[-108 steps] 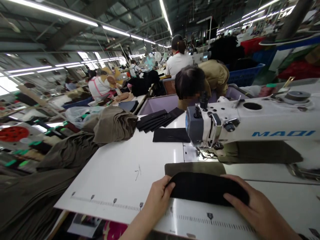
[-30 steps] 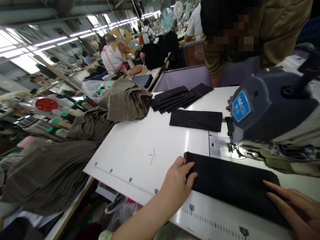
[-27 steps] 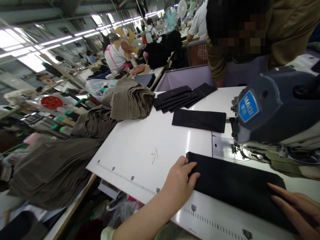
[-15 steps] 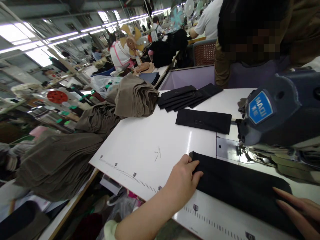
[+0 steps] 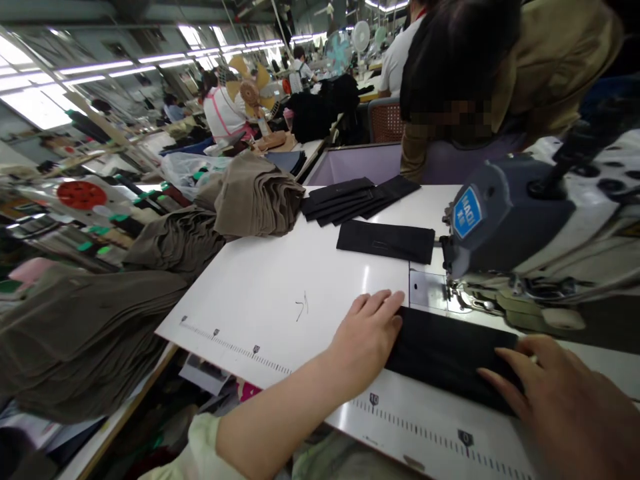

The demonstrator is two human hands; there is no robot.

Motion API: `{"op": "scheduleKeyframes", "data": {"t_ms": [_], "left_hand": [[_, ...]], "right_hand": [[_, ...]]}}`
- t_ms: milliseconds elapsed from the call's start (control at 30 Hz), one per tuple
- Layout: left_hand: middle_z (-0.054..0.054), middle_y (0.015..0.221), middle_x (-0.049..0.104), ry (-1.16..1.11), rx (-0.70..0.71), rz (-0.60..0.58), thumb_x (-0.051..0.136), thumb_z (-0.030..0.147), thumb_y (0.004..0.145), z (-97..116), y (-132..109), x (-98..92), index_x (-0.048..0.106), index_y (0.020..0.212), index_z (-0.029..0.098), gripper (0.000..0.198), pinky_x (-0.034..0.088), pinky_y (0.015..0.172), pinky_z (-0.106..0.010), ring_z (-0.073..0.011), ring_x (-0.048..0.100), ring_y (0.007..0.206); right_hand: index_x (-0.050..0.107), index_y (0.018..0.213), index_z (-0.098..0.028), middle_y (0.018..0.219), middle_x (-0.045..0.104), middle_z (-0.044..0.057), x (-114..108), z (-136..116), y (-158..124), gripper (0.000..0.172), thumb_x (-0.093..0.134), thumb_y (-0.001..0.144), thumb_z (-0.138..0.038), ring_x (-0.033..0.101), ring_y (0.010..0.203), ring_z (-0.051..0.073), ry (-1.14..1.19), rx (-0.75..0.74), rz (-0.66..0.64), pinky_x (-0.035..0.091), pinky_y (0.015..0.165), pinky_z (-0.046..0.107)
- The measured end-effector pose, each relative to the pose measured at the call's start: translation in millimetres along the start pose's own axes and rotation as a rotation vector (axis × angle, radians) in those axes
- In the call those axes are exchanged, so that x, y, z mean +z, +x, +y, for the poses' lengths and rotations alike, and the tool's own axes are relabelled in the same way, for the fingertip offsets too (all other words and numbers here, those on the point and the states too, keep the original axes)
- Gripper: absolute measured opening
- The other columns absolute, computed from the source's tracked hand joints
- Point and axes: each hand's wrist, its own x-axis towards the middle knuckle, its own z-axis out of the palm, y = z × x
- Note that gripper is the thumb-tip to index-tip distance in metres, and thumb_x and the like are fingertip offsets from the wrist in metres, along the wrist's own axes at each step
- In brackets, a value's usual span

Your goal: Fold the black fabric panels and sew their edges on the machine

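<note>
A folded black fabric piece (image 5: 450, 353) lies lengthwise on the white sewing table (image 5: 260, 287), in front of the sewing machine (image 5: 500, 207). My left hand (image 5: 373, 333) has its fingers bent over the left end of this piece, the thumb hidden. At the other end my right hand (image 5: 540, 380) grips the fabric between thumb and fingers; a tiny pale spot shows by the fingers, too small to name. Just beyond, a finished-looking black strip (image 5: 385, 241) with a small stitched rectangle lies flat, touched by neither hand.
Several black strips (image 5: 345, 200) are fanned out at the table's far edge. Brown fabric stacks (image 5: 255, 197) stand on the left, with more brown pieces (image 5: 90, 333) lower down. A ruler scale (image 5: 420, 427) runs along the near edge. Across the table a person (image 5: 460, 73) bends forward.
My right hand has come further into view and closed on the right end of the black fabric piece. The left hand has its fingers further over the left end. The camera view has shifted.
</note>
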Motion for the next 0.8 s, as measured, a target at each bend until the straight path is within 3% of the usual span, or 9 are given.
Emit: {"op": "scheduleKeyframes", "data": {"t_ms": [67, 133, 233, 333, 400, 500, 667, 800], "left_hand": [[-0.012, 0.113, 0.058, -0.024, 0.116, -0.105, 0.040, 0.010, 0.092, 1.0, 5.4, -1.0, 0.062, 0.097, 0.010, 0.023, 0.046, 0.088, -0.032, -0.0214, 0.054, 0.103], [-0.010, 0.100, 0.062, -0.026, 0.118, -0.192, 0.043, 0.009, 0.089, 5.6, 10.8, -2.6, 0.061, 0.099, 0.009, 0.021, 0.049, 0.079, -0.030, -0.0204, 0.058, 0.090], [-0.011, 0.095, 0.062, 0.010, 0.042, -0.195, 0.050, 0.027, 0.089, 19.7, 17.8, -3.5, 0.056, 0.112, 0.007, 0.030, 0.049, 0.072, -0.034, -0.0241, 0.057, 0.084], [-0.015, 0.101, 0.060, 0.064, 0.006, -0.185, 0.049, 0.046, 0.089, 32.7, 20.9, 0.8, 0.055, 0.114, 0.003, 0.050, 0.048, 0.074, -0.040, -0.0281, 0.054, 0.088], [-0.017, 0.108, 0.058, 0.086, 0.020, -0.193, 0.047, 0.047, 0.089, 35.9, 19.6, 6.3, 0.057, 0.111, 0.004, 0.050, 0.046, 0.076, -0.040, -0.0280, 0.052, 0.091], [-0.015, 0.120, 0.054, 0.098, 0.020, -0.171, 0.045, 0.049, 0.090, 33.7, 13.8, 14.7, 0.053, 0.118, 0.006, 0.052, 0.044, 0.084, -0.041, -0.0269, 0.049, 0.098], [-0.017, 0.130, 0.047, 0.004, -0.127, -0.148, 0.045, 0.057, 0.087, 28.4, 7.3, 22.7, 0.037, 0.133, 0.003, 0.071, 0.034, 0.102, -0.043, -0.0296, 0.042, 0.118], [-0.021, 0.145, 0.029, -0.044, -0.161, -0.178, 0.041, 0.060, 0.087, 27.5, 7.7, 26.1, 0.030, 0.136, 0.001, 0.077, 0.028, 0.108, -0.047, -0.0332, 0.024, 0.135]], "right_hand": [[0.067, 0.091, -0.016, 0.108, 0.059, 0.015, -0.3, -10.8, 7.2, 0.038, 0.034, 0.087, -0.034, 0.058, 0.086, 0.029, -0.066, -0.163, 0.024, 0.049, 0.070, 0.046], [0.065, 0.104, -0.020, 0.122, 0.056, 0.009, 1.1, -19.1, 13.2, 0.040, 0.029, 0.087, -0.018, 0.055, 0.104, 0.024, -0.014, -0.354, 0.010, 0.048, 0.082, 0.042], [0.065, 0.104, -0.021, 0.116, 0.061, 0.005, -1.0, -30.1, 22.0, 0.043, 0.028, 0.085, -0.010, 0.057, 0.104, 0.019, 0.018, -0.494, 0.002, 0.048, 0.087, 0.038], [0.065, 0.100, -0.015, 0.101, 0.065, 0.010, -6.3, -40.5, 29.1, 0.034, 0.035, 0.091, -0.025, 0.060, 0.092, 0.022, -0.023, -0.520, 0.022, 0.050, 0.079, 0.039], [0.063, 0.106, -0.012, 0.099, 0.064, 0.012, -5.9, -44.1, 29.9, 0.039, 0.037, 0.092, -0.037, 0.058, 0.089, 0.023, -0.026, -0.540, 0.035, 0.051, 0.076, 0.040], [0.057, 0.117, -0.011, 0.109, 0.059, 0.014, 3.3, -42.2, 24.0, 0.046, 0.037, 0.091, -0.043, 0.054, 0.099, 0.025, -0.026, -0.539, 0.076, 0.047, 0.083, 0.042], [0.045, 0.130, -0.012, 0.136, 0.043, 0.013, 17.9, -34.6, 14.1, 0.049, 0.038, 0.090, -0.039, 0.036, 0.126, 0.027, -0.112, -0.543, 0.065, 0.033, 0.098, 0.049], [0.043, 0.132, -0.015, 0.139, 0.041, 0.011, 17.3, -35.7, 15.2, 0.049, 0.037, 0.090, -0.039, 0.033, 0.128, 0.028, -0.176, -0.532, 0.037, 0.024, 0.099, 0.058]]}}
